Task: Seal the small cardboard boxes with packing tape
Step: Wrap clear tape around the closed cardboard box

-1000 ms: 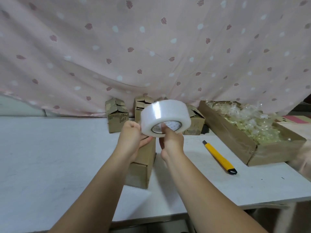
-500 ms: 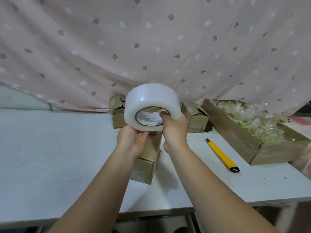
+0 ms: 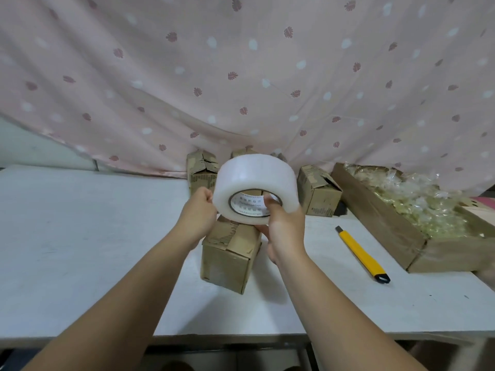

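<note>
A wide roll of clear packing tape (image 3: 251, 180) is held up in front of me, its printed core facing me. My right hand (image 3: 285, 226) grips it with the thumb hooked inside the core. My left hand (image 3: 199, 212) pinches the roll's left edge with curled fingers. Right below the roll a small cardboard box (image 3: 230, 255) stands on the white table (image 3: 80, 236), its top flaps closed and scuffed. Three more small boxes stand at the back: one (image 3: 201, 170) left of the roll, one (image 3: 242, 152) mostly hidden behind it, and one (image 3: 318, 191) to the right.
A yellow utility knife (image 3: 361, 254) lies on the table to the right of my right hand. Further right sits a long open cardboard tray (image 3: 380, 226) full of clear plastic packets. A pink patterned curtain (image 3: 241, 76) hangs behind the table.
Both hands turned the roll so that its core faces me and shifted it a little to the right over the box. My view tilted slightly downward.
</note>
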Demonstrator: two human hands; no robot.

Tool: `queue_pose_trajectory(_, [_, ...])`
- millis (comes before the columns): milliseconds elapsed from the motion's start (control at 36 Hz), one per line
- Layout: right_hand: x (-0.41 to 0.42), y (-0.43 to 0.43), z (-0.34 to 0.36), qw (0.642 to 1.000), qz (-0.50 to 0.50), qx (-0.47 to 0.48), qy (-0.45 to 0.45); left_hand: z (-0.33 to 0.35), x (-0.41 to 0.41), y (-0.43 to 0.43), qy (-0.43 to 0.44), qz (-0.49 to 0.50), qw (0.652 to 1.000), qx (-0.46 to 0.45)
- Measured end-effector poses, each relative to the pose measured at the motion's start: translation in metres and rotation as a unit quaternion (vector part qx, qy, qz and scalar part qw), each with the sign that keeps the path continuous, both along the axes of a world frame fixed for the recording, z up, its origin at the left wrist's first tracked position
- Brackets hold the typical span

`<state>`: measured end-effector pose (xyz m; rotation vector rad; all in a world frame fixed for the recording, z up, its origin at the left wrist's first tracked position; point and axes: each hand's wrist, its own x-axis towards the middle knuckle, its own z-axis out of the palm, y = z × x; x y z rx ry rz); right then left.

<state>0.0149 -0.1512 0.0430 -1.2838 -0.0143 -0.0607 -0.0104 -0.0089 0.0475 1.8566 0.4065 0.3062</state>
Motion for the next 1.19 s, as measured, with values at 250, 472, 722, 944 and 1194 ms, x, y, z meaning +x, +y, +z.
queue_pose_trajectory(250, [-0.008,0.005,-0.008,0.989,-0.014,-0.120,-0.081,-0.044,0.006,0.003,-0.024,0.056,0.985,-0.164])
queue_pose_trajectory(472, [-0.010,0.002,-0.004,0.971,0.029,-0.208,-0.113,-0.030,-0.010,-0.008,-0.018,0.112,0.932,-0.345])
queue_pose_trajectory(722, [-0.007,0.009,-0.011,0.979,-0.009,-0.183,-0.093,-0.038,-0.009,-0.007,-0.039,0.091,0.935,-0.342])
queue_pose_trajectory(944, [-0.012,0.013,-0.017,0.983,-0.108,-0.091,-0.116,-0.052,-0.007,-0.009,-0.055,0.113,0.968,-0.218])
queue_pose_trajectory(1194, [-0.008,0.006,-0.017,0.985,-0.152,-0.033,-0.076,-0.035,-0.015,-0.020,-0.063,0.103,0.985,-0.120])
